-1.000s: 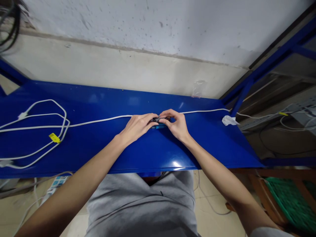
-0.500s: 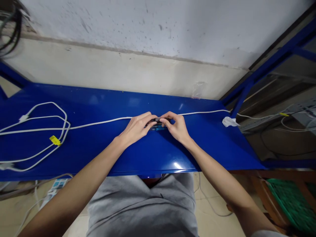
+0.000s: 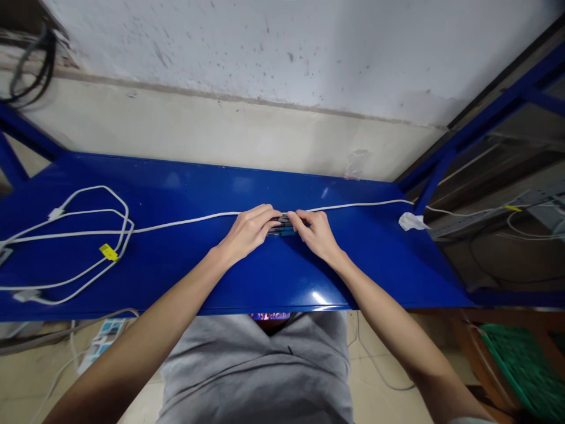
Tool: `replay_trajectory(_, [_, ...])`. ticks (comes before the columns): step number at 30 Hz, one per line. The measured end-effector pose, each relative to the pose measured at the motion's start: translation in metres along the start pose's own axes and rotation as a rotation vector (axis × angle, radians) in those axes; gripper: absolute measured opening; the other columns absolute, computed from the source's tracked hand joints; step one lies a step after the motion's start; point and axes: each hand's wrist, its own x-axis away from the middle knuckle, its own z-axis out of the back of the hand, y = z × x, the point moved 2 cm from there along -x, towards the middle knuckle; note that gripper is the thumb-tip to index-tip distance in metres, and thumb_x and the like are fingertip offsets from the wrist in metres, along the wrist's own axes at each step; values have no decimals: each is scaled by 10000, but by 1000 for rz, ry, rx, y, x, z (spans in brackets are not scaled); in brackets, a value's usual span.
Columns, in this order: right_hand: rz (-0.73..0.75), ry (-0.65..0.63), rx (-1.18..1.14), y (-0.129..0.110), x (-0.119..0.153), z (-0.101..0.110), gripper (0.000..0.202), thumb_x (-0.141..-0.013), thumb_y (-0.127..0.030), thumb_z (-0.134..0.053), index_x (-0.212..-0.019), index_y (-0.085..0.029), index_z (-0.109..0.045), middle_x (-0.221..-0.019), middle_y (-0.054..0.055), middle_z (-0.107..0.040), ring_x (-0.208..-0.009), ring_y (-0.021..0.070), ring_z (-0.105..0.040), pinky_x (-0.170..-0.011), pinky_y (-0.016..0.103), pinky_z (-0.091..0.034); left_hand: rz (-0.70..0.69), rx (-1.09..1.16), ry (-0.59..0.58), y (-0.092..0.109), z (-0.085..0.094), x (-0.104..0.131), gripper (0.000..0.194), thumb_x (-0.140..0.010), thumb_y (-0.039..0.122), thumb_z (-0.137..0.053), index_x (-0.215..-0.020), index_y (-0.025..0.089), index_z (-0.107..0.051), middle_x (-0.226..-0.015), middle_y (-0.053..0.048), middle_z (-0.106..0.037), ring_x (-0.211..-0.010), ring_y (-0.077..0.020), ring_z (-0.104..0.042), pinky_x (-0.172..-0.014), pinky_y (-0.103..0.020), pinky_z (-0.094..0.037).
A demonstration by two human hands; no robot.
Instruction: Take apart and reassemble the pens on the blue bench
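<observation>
Near the middle of the blue shelf (image 3: 282,274), a small bundle of slim dark and blue pen-like sticks (image 3: 281,227) lies crosswise between my hands. My left hand (image 3: 251,229) grips its left end, fingers over the top and thumb at the near side. At the other end, my right hand (image 3: 314,231) pinches the bundle between thumb and fingers. Both ends are hidden under my fingers, so the exact kind and full length cannot be made out. A white cable (image 3: 189,221) runs behind the hands along the shelf.
Looped white cables with a yellow tag (image 3: 108,252) lie on the left. A crumpled white tissue (image 3: 411,221) sits at the right end. Blue frame posts (image 3: 436,176) and a pale wall (image 3: 247,129) bound the shelf. A green basket (image 3: 521,365) stands below right.
The camera view has shifted slightly. Both hands stay on the bundle, with the fingers slightly rearranged and the dark top piece lying flatter.
</observation>
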Motion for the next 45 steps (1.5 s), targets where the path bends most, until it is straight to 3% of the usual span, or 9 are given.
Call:
replay_trajectory(6, [77, -47, -24, -2, -1, 2, 346, -1022, -515, -555, -932, -198, -659, -723, -19, -595, -635, 126, -493, -636, 262, -364, 51, 0, 50, -1, 3, 0, 236, -1072, 269, -468, -1082, 169, -682, -956, -78, -695, -900, -188, -658, -820, -323, -519])
replay_trajectory(12, [63, -35, -39, -2, 1, 0, 538, -1053, -537, -457, -663, -180, -555, -589, -31, -463, -549, 104, -399, -574, 277, -292, -26, 9, 16, 3, 0, -1, 248, -1072, 226, -458, -1238, 169, -633, -1059, -100, -707, -963, -195, -652, -868, -346, -541])
replay_trajectory(17, [20, -26, -101, 0, -1, 4, 525, -1049, -536, -467, -679, -183, -580, -620, -14, -557, -585, 118, -487, -615, 270, -363, -25, -9, 14, 1, 1, -1, 289, -1069, 255, -492, -1328, 181, -595, -1174, -110, -718, -1047, -202, -671, -912, -353, -549])
replay_trajectory(22, [39, -2, -248, 2, -8, 13, 358, -1012, -493, -569, -856, -188, -675, -800, 17, -654, -719, 145, -578, -694, 268, -436, 0, -188, 37, -7, 6, -2, 249, -1065, 346, -521, -1099, 167, -691, -991, -78, -763, -864, -198, -676, -822, -361, -503])
replay_trajectory(25, [-6, -24, -215, 6, -8, 15, 456, -1005, -529, -564, -724, -179, -644, -695, 4, -607, -660, 136, -538, -646, 270, -391, 0, -235, -13, -8, 9, -2, 301, -1077, 361, -487, -997, 167, -702, -892, -66, -752, -790, -188, -652, -741, -345, -456])
replay_trajectory(28, [-84, -99, -195, 12, -7, 12, 594, -1006, -603, -515, -589, -181, -537, -541, -31, -478, -534, 107, -417, -563, 275, -300, -29, -254, -12, -8, 12, -3, 307, -1077, 351, -478, -996, 162, -707, -889, -74, -750, -771, -187, -629, -714, -346, -431])
replay_trajectory(31, [-114, -160, -227, 14, -7, 10, 645, -998, -640, -500, -541, -185, -475, -504, -36, -444, -498, 95, -361, -536, 279, -264, -46, -294, 6, -7, 14, -3, 299, -1074, 326, -479, -1002, 156, -714, -872, -78, -743, -762, -191, -610, -695, -348, -413])
replay_trajectory(40, [-83, -222, -193, 17, -7, 11, 627, -1009, -607, -491, -554, -178, -516, -523, -34, -451, -508, 99, -367, -540, 269, -273, -94, -263, -64, -1, 8, -4, 234, -1041, 221, -501, -1071, 146, -721, -842, -84, -712, -787, -207, -614, -711, -358, -466])
replay_trajectory(45, [22, -155, -136, 14, -8, 11, 490, -1013, -561, -535, -716, -181, -618, -697, 1, -592, -649, 135, -494, -638, 266, -362, -96, -280, -25, -2, 3, 2, 333, -989, 79, -429, -1191, 145, -686, -986, -111, -733, -869, -216, -687, -768, -360, -546])
